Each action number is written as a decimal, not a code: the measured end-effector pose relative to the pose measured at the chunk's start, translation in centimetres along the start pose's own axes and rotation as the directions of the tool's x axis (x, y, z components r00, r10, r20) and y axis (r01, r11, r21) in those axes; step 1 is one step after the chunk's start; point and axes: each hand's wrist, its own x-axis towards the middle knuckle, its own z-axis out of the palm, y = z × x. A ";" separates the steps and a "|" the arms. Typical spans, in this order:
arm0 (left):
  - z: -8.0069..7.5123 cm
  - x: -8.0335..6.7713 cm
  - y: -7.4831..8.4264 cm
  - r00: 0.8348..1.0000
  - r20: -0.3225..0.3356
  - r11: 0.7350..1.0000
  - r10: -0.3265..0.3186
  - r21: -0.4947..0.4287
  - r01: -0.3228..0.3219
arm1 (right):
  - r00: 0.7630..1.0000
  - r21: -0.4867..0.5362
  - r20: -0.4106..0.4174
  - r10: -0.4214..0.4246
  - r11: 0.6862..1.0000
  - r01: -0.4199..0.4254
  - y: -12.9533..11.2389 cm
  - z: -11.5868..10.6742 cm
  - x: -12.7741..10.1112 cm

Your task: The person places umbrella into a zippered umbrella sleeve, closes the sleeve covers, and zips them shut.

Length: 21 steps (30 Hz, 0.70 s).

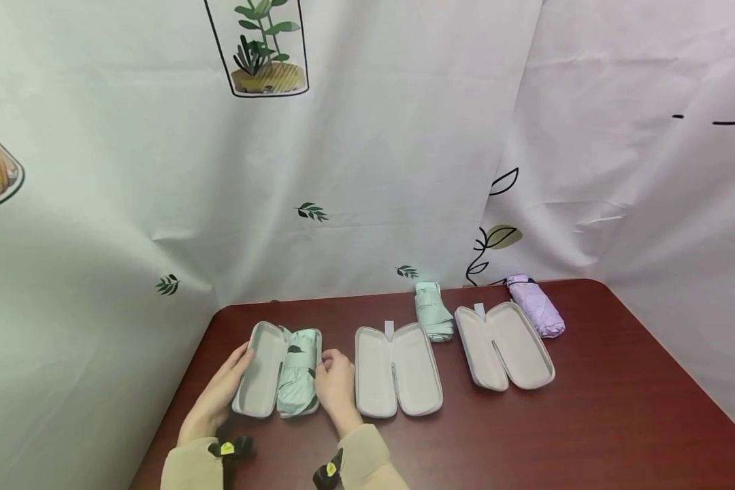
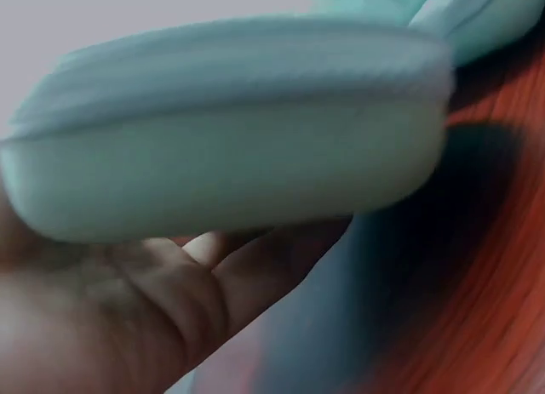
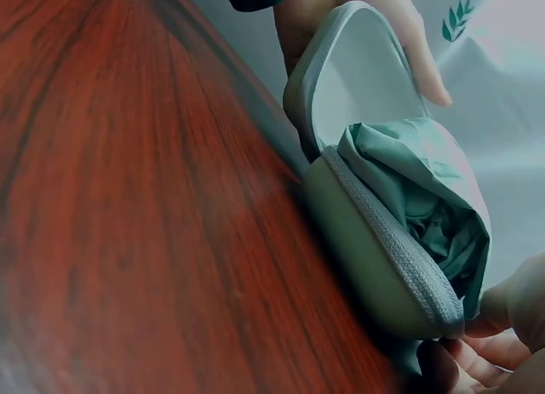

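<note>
A pale zip case (image 1: 258, 378) lies spread open at the left of the table. Its right half holds a folded mint umbrella (image 1: 297, 376) with dark marks, whose crumpled fabric bulges above the rim in the right wrist view. My left hand (image 1: 217, 395) grips the case's left half, thumb at the rim; the left wrist view has its fingers (image 2: 264, 271) beneath the shell. At the right half's outer edge, my right hand (image 1: 335, 382) pinches the rim with bent fingers, close beside the umbrella. The umbrella hides the inside of that half.
Two more pale cases, a middle one (image 1: 376, 374) and a right one (image 1: 527, 347), lie spread open. Behind them are another folded mint umbrella (image 1: 432, 313) and a folded purple umbrella (image 1: 535, 306). A printed curtain (image 1: 367, 170) hangs behind the dark red table (image 1: 618, 408).
</note>
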 end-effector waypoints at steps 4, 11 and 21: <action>0.4 -0.1 -0.4 0.999 0.027 0.997 -0.026 -0.066 0.028 | 1.000 -0.002 0.000 0.001 1.000 -0.001 0.0 0.2 -0.2; 1.5 0.1 0.4 0.997 0.076 0.996 -0.010 -0.083 0.016 | 0.999 -0.001 -0.022 -0.030 1.000 0.030 0.1 0.4 -0.3; 3.2 0.4 1.9 0.994 0.094 0.999 0.049 0.011 -0.051 | 0.999 -0.007 -0.017 -0.029 1.000 0.028 0.2 0.1 -0.1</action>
